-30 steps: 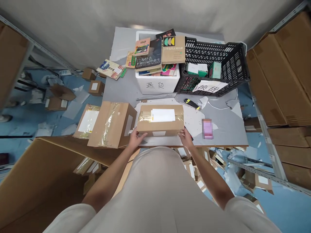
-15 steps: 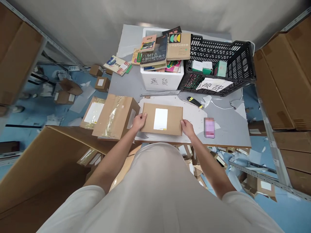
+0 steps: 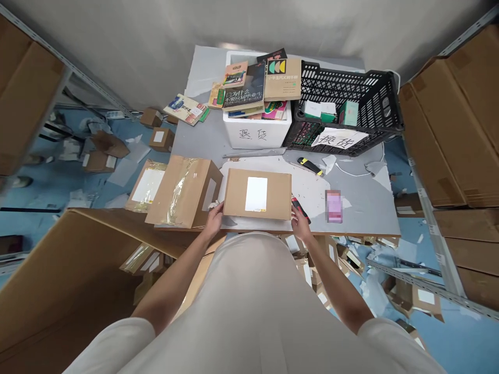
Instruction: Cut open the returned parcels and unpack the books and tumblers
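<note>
In the head view, a flat cardboard box [image 3: 238, 193] with a white label is in front of me, at the table's near edge. My left hand [image 3: 214, 220] grips its lower left corner, with the fingers partly hidden underneath. At the lower right corner, my right hand [image 3: 300, 225] is closed on the box edge. A red and black utility knife [image 3: 301, 210] lies right beside my right fingers. A small white scrap [image 3: 213, 204] shows by my left fingertips. Left of the box is a larger taped carton [image 3: 177, 189].
Behind stand a white bin [image 3: 257, 136] heaped with books and a black crate [image 3: 353, 111] holding small boxes. A yellow and black cutter [image 3: 311, 166] and a pink blurred phone-shaped item [image 3: 333, 206] lie rightward. A large open carton [image 3: 89, 259] is at lower left; shelving flanks both sides.
My hands have slid down along the box's sides to its near corners. The red and black knife now shows beside my right hand. The view has shifted slightly.
</note>
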`<state>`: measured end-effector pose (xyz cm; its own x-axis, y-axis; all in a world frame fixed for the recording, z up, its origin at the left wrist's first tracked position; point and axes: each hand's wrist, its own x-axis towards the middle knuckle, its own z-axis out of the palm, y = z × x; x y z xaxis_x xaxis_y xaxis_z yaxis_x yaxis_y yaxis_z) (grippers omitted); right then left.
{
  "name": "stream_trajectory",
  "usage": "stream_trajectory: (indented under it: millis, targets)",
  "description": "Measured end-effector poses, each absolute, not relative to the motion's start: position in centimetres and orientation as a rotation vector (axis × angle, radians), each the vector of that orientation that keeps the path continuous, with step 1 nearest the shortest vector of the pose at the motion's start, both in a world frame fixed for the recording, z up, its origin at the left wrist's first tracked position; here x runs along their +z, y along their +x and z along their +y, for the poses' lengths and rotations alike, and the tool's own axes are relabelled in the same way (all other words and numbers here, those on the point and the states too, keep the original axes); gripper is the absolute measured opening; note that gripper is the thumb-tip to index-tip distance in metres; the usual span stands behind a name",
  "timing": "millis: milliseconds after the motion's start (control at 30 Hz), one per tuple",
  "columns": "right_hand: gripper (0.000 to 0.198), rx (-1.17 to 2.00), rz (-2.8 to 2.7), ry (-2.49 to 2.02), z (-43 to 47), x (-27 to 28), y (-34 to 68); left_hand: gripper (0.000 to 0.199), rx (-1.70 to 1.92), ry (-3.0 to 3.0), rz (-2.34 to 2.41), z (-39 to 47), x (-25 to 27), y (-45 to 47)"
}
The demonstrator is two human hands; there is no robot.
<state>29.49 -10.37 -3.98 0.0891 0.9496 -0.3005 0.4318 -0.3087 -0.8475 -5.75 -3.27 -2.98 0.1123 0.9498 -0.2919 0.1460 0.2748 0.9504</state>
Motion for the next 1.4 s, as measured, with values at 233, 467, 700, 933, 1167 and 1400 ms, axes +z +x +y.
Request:
stream_trajectory:
  millis: [233,467,700,933,1167,1400]
  targets:
    - [0.078,1.309,-1.241,-1.728,-10.8,-4.1,28.1,0.067,0.713,1.206,1.2,-4.4,-4.2,-6.0]
    - [0.066,1.341,-1.152,-1.695,-10.4,-3.6,27.7,0.069,0.729,1.165,1.268,-4.7,-4.2,-5.5]
    - [0.041,1.055,-1.431,-1.831,-8.5,0.2,28.8,0.042,0.77,1.42,1.477,-2.3,1.5,-5.2]
    - [0.052,0.915,-1.52,-2.103,-4.7,3.4,28.5,0.049,0.578,1.665,1.769,2.6,4.8,-3.2]
    - [0.053,0.996,-1.4,-2.147,-2.4,2.9,28.7,0.054,0.519,1.62,1.805,4.8,3.9,-2.5]
    - [0.061,1.343,-1.085,-1.851,-4.2,0.5,30.0,0.049,0.759,1.356,1.666,3.4,1.6,-3.7]
